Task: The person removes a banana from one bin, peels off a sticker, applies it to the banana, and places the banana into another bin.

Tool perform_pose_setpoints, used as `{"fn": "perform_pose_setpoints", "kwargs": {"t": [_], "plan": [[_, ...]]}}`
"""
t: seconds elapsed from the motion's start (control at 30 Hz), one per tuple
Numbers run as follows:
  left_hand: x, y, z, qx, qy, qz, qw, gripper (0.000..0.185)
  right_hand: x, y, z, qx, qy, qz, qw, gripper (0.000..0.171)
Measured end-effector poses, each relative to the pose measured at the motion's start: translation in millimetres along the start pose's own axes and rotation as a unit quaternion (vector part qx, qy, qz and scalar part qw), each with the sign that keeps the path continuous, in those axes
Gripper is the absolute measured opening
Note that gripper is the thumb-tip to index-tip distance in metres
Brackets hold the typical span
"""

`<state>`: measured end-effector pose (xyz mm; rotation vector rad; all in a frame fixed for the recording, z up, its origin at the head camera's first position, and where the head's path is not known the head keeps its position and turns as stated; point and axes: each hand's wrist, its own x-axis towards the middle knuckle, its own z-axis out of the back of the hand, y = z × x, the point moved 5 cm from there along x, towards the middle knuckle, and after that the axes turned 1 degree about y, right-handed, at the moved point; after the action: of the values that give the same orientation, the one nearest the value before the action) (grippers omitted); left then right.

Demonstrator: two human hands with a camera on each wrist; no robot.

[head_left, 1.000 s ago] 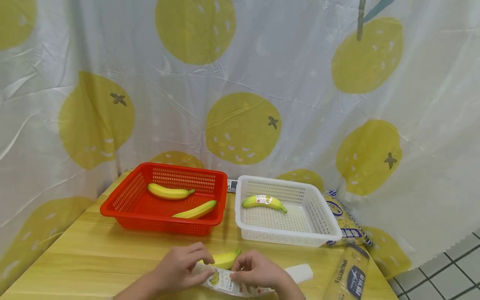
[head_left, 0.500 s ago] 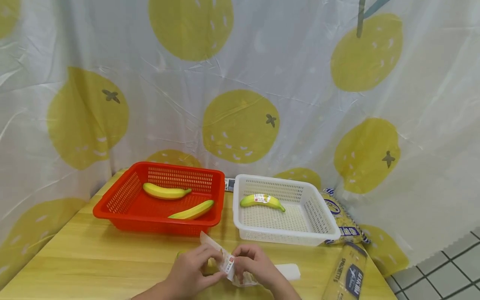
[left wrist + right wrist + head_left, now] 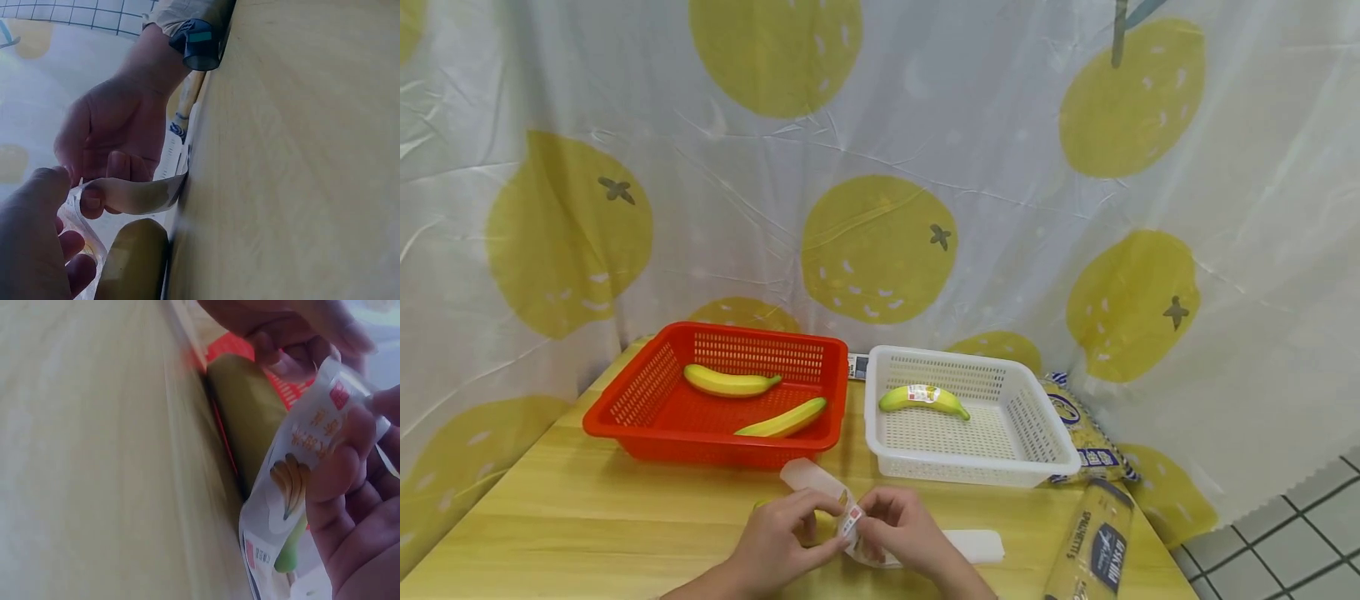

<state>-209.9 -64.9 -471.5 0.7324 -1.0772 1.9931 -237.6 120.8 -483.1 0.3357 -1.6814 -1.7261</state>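
Nearest the viewer, both hands work close together at the front edge of the wooden table [image 3: 587, 517]. The left hand [image 3: 778, 537] has its fingers curled, pinching one edge of a printed label wrapper [image 3: 852, 523]. The right hand [image 3: 904, 533] pinches the same wrapper from the other side, thumb and fingers bent round it. The wrapper is folded up between them; its backing strip [image 3: 973, 546] trails flat on the table to the right. A banana [image 3: 250, 419] lies on the table under the hands, touching the wrapper.

The right wrist view shows the wrapper's print: a drawing of a banana bunch, a small red square and orange characters too blurred to read.

At the right edge of the table lies a clear spaghetti packet [image 3: 1093, 542] with a dark label reading "SPAGHETTI".

Further back, a red basket [image 3: 647, 408] holds two bananas [image 3: 730, 382]. Just beside it, a white basket [image 3: 1037, 425] holds one labelled banana [image 3: 923, 400]; its label text is unreadable. A blue-and-yellow bag [image 3: 1086, 437] lies against the white basket's right side. A curtain [image 3: 880, 167] printed with yellow fruit hangs behind.
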Motion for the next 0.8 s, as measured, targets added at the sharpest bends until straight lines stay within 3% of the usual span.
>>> {"fn": "perform_pose_setpoints", "kwargs": {"t": [0.33, 0.8], "plan": [[-2.1, 3.3, -0.2, 0.021, -0.003, 0.002, 0.9998, 0.033, 2.7, -1.0, -7.1, -0.072, -0.002, 0.017, 0.997, 0.012], [-0.7, 4.5, -0.2, 0.012, 0.01, 0.02, 0.9997, 0.022, 1.2, 1.6, -6.8, -0.06, -0.015, 0.002, 0.998, 0.013]]}}
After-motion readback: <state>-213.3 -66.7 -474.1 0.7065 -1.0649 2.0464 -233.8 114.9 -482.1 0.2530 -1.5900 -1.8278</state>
